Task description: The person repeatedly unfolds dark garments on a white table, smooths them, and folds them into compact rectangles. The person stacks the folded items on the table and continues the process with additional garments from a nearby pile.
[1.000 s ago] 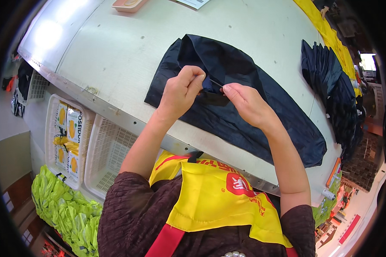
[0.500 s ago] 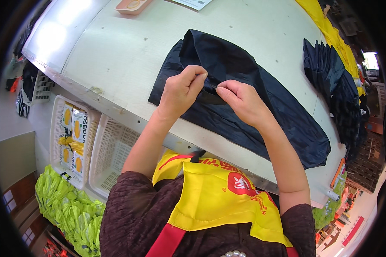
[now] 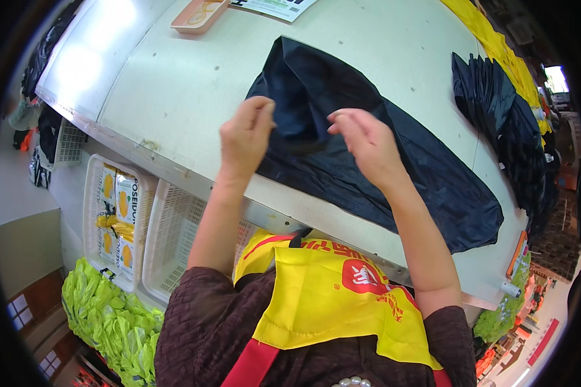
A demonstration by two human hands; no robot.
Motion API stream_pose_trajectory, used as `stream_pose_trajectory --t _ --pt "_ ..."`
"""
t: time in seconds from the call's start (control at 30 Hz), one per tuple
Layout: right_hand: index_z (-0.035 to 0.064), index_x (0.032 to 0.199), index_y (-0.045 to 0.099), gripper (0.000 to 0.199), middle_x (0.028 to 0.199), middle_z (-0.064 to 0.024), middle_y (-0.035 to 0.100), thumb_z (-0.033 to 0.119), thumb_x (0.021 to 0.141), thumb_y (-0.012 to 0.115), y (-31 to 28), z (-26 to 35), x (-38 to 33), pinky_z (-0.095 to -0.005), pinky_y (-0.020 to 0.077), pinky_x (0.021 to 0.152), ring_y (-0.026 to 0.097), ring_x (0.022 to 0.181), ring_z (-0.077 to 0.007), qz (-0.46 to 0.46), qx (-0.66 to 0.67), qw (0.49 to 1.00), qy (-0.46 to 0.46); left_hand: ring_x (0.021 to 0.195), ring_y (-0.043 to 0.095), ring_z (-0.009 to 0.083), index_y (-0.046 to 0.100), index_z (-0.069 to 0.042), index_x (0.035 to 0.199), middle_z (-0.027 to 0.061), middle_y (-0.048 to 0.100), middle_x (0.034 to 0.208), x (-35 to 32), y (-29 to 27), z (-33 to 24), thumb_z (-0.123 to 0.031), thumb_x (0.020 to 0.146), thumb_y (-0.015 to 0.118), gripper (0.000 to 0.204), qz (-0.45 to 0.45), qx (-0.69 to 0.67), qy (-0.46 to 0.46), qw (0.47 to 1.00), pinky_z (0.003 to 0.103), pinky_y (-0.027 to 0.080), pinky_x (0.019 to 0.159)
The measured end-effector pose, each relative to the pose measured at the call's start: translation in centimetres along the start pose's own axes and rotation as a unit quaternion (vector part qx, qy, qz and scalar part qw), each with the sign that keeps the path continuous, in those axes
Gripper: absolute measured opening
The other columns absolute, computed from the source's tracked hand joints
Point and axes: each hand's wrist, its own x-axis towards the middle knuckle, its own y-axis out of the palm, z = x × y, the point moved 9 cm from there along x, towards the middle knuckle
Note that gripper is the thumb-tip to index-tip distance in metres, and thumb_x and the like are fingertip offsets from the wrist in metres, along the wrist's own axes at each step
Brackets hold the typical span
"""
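Tabletop (image 3: 174, 84), navy fabric (image 3: 332, 177), left hand (image 3: 244, 131), right hand (image 3: 371, 143)

Two hands up over one table (image 3: 193, 84), a left hand (image 3: 244, 138) and a right hand (image 3: 368, 143), with one navy cloth (image 3: 400, 174) below them, one navy bundle (image 3: 487, 100) out right and one yellow cloth (image 3: 500, 48) far right! Over to the far side: one pink tray (image 3: 197, 28), one paper (image 3: 281, 8). Now near left, two white baskets (image 3: 90, 213), a third basket (image 3: 70, 147) farther left, then two green heaps (image 3: 110, 316), one near left, one near right, and one apron (image 3: 303, 297) nearest!
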Motion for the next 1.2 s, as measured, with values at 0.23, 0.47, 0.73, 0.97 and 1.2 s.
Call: stream_pose_trajectory --t 0.23,0.47,0.73,0.97,1.2 --pt "0.0012 0.099 0.058 0.024 0.087 -0.0033 0.062 0.022 0.087 0.056 -9.0 -8.7 -8.0 -0.0204 0.0393 0.054 0.044 0.059 -0.0045 -0.110 0.097 0.983 0.113 0.058 0.062 0.0234 0.058 -0.002 0.096 0.0181 0.064 0.082 0.2 -13.0 12.5 -0.017 0.088 0.050 0.019 -0.025 0.269 -0.168 0.948 0.032 0.050 0.052" --pt "0.0001 0.090 0.056 0.028 0.088 -0.0117 0.059 0.012 0.070 0.072 -16.6 -15.7 -21.0 -0.0265 0.0460 0.063 0.056 0.071 -0.0201 -0.196 -0.243 0.939 0.144 0.045 0.052 0.0111 0.058 -0.006 0.075 0.0027 0.053 0.053 -11.0 -14.7 14.2 -0.023 0.085 0.057 0.020 0.332 0.051 -0.468 0.817 0.024 0.044 0.045" --pt "0.0029 0.104 0.051 0.044 0.102 -0.0029 0.051 0.011 0.068 0.075 -25.4 -23.7 -34.8 -0.0228 0.0405 0.074 0.048 0.091 -0.0132 -0.280 -0.177 0.904 0.272 0.068 0.060 0.0161 0.065 0.000 0.092 0.0095 0.064 0.076 -9.8 -12.5 11.8 -0.027 0.084 0.060 0.028 0.126 0.233 -0.290 0.919 0.028 0.046 0.062" --pt "0.0048 0.100 0.049 0.034 0.098 -0.0101 0.054 0.008 0.071 0.067 -25.0 -24.1 -32.6 -0.0345 0.0464 0.070 0.057 0.085 -0.0267 -0.187 -0.362 0.899 0.159 0.058 0.059 0.0150 0.060 0.003 0.093 0.0091 0.061 0.071 -1.4 -2.0 12.3 -0.032 0.075 0.070 0.040 0.105 0.320 -0.277 0.900 0.027 0.047 0.051" --pt "0.0080 0.092 0.052 0.021 0.092 -0.0076 0.057 0.004 0.073 0.060 -26.4 -23.5 -34.2 -0.0393 0.0478 0.063 0.059 0.078 -0.0308 -0.249 -0.450 0.845 0.148 0.074 0.057 0.0159 0.054 -0.004 0.077 0.0065 0.055 0.077 0.6 -2.1 3.1 -0.009 0.080 0.058 0.007 0.011 -0.207 -0.210 0.956 0.029 0.050 0.063"
